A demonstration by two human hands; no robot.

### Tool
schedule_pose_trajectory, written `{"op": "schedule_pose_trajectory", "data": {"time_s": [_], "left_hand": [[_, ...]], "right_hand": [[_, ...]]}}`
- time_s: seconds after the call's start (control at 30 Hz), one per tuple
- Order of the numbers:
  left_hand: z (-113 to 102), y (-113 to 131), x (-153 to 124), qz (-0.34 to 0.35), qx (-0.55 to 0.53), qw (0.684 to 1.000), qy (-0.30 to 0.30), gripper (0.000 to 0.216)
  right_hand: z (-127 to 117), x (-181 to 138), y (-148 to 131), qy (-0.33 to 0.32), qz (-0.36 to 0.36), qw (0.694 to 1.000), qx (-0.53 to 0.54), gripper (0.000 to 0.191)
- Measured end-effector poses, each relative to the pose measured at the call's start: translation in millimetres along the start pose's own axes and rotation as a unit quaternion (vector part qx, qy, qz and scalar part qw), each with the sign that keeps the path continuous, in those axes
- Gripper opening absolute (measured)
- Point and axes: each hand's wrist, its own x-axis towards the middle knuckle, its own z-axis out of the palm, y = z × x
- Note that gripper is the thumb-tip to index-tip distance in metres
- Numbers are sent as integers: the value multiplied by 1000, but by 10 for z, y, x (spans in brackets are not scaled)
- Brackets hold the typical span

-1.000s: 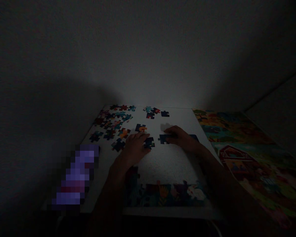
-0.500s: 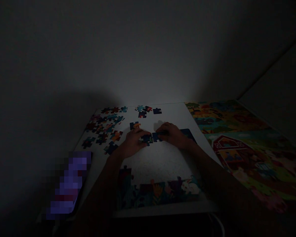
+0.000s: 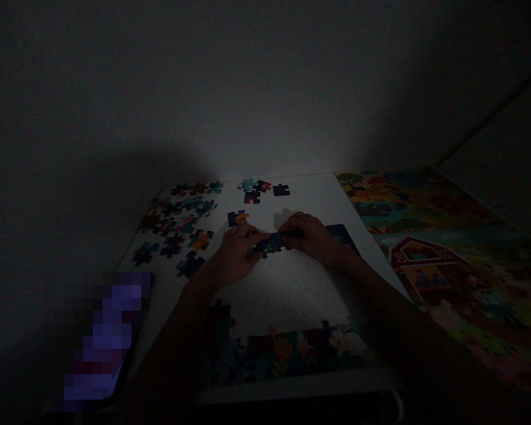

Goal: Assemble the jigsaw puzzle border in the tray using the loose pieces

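Observation:
The scene is very dark. My left hand (image 3: 234, 251) and my right hand (image 3: 312, 236) meet at the middle of a white table (image 3: 292, 289). Each pinches a dark blue puzzle piece (image 3: 271, 242), and the two pieces touch between my fingertips. A finished strip of puzzle (image 3: 287, 351) with flowers and a white rabbit lies along the near edge. Several loose pieces (image 3: 181, 221) are scattered at the far left, and a few more loose pieces (image 3: 260, 190) sit at the far edge.
A colourful picture sheet with a red barn (image 3: 424, 260) lies to the right of the table. A blurred, purple-lit object (image 3: 103, 336) rests at the near left corner. A bare wall stands behind the table. Another dark piece (image 3: 342, 233) lies behind my right hand.
My hands moved toward each other, bringing the two blue pieces from apart to touching. The view shifted slightly to the left and down.

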Motion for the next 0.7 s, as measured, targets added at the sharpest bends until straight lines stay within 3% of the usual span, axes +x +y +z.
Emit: {"op": "schedule_pose_trajectory", "data": {"time_s": [0.5,0.7], "left_hand": [[118,28,-48,-24,19,999,41,47],[72,82,-18,-48,14,999,15,44]], "right_hand": [[-10,7,2,-7,4,1000,-2,14],[-17,3,-17,-6,5,1000,-7,14]]}}
